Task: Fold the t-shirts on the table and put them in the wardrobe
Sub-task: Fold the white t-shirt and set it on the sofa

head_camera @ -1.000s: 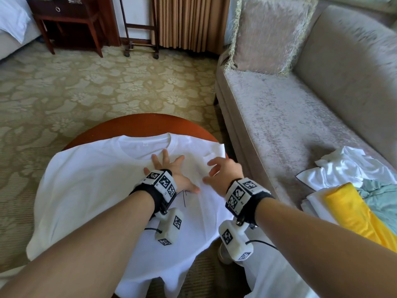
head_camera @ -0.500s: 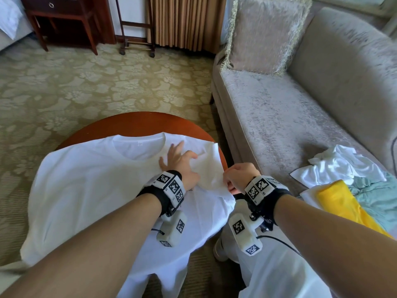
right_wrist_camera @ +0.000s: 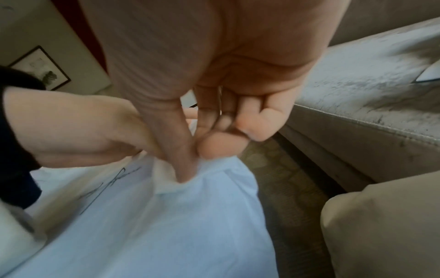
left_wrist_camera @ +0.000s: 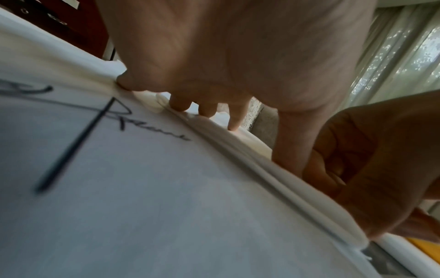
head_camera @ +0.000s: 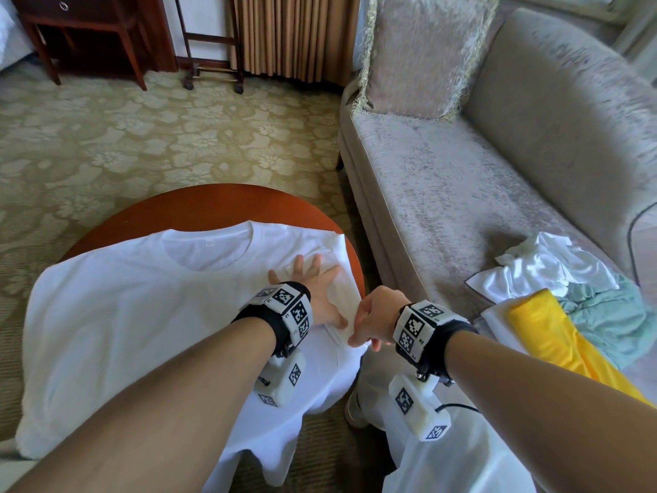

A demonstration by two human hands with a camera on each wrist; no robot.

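Note:
A white t-shirt [head_camera: 135,314] lies spread over the round wooden table [head_camera: 213,204], neck hole away from me, its right sleeve folded inward. My left hand [head_camera: 316,290] lies flat with spread fingers on that folded sleeve. In the left wrist view the fingers [left_wrist_camera: 181,105] press the cloth [left_wrist_camera: 142,197] beside a black scribble. My right hand [head_camera: 373,322] pinches the folded edge of the shirt at the table's right rim. In the right wrist view its thumb [right_wrist_camera: 183,169] and forefinger nip the white fabric [right_wrist_camera: 166,225].
A grey sofa [head_camera: 480,179] with a cushion [head_camera: 423,55] stands on the right. On its seat lies a heap of clothes: white [head_camera: 544,268], yellow [head_camera: 554,343] and pale teal [head_camera: 611,318]. Patterned carpet [head_camera: 142,137] surrounds the table; a dark wooden side table [head_camera: 81,30] stands far left.
My right hand has drawn back to the table's right rim and closed on the folded shirt edge. My left hand slid right onto the folded sleeve.

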